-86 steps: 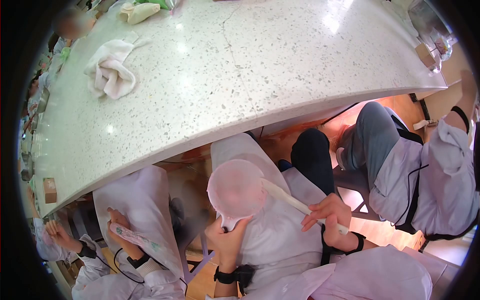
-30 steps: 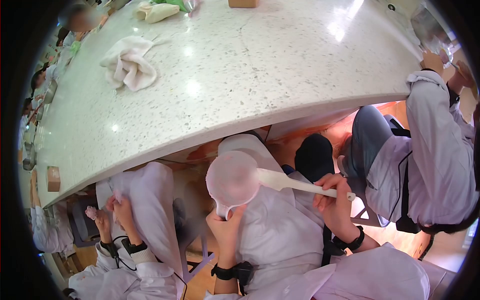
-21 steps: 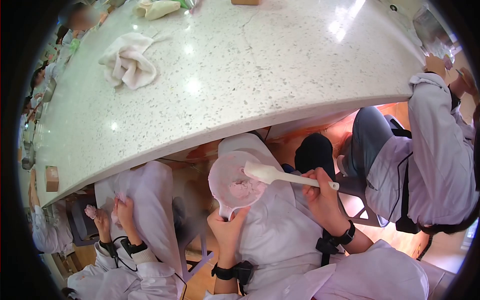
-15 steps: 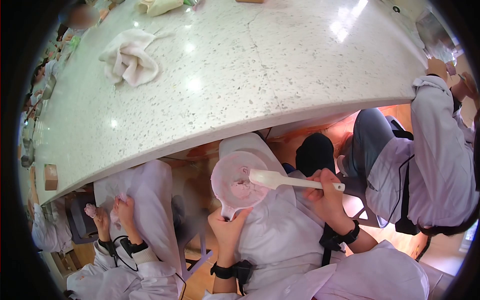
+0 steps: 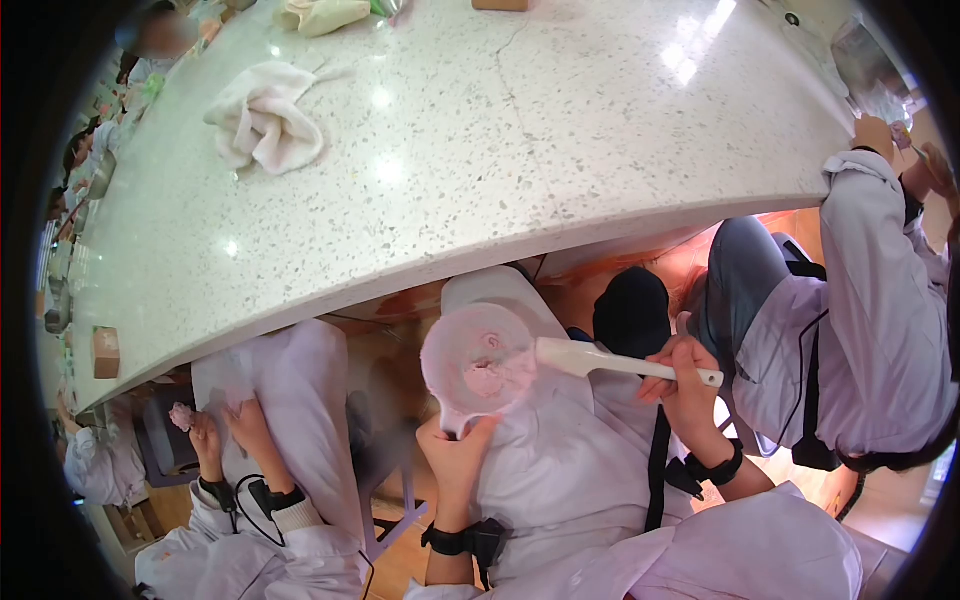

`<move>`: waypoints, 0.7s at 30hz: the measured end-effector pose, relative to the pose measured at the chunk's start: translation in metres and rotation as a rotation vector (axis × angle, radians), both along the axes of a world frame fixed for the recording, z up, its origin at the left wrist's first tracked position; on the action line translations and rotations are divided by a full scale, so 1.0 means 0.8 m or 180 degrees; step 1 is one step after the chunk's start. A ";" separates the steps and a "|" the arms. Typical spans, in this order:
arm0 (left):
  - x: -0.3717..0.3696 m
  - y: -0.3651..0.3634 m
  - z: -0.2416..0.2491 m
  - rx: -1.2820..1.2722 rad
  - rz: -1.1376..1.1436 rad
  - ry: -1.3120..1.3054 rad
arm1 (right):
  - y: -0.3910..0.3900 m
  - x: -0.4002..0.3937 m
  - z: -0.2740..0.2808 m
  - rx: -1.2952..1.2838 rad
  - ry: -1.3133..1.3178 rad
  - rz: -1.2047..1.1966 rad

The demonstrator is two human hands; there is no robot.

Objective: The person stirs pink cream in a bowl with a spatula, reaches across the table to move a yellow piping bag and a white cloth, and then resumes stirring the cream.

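Over my lap, below the table edge, is a white bowl (image 5: 455, 350) with pink paste (image 5: 485, 376) smeared on its bottom and wall. My left hand (image 5: 455, 455) is closed on the bowl's short handle at its lower side. A white spatula (image 5: 610, 364) lies across the view, its blade at the bowl's right rim. Around the spatula's handle, near the end with the hole, are the fingers of my right hand (image 5: 688, 388). Both wrists wear black straps.
The speckled table (image 5: 420, 190) curves ahead, bearing a crumpled white cloth (image 5: 268, 118), a small brown box (image 5: 105, 352) and a pale cloth (image 5: 322, 14). A person sits at left with a pink lump (image 5: 181, 416) in hand; another person (image 5: 870, 290) sits at right.
My right hand has moved right with the spatula, whose blade has come from over the bowl's inside to its right rim. My left hand and the bowl have barely moved.
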State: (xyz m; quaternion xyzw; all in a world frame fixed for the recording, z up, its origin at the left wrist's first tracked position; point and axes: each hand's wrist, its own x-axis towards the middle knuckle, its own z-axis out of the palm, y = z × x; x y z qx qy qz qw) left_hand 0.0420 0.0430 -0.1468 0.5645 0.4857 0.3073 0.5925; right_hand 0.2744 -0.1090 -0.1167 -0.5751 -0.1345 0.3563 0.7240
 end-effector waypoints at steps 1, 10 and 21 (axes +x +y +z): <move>-0.003 0.000 -0.006 -0.0104 0.0134 -0.0101 | -0.005 0.005 -0.004 -0.0116 0.0017 -0.0062; 0.001 -0.003 -0.001 0.0037 0.0094 0.0042 | -0.004 -0.014 0.000 0.0302 -0.0115 -0.0350; 0.006 0.000 0.004 0.0098 0.0139 0.0066 | 0.008 -0.014 0.014 0.0588 -0.1266 0.0501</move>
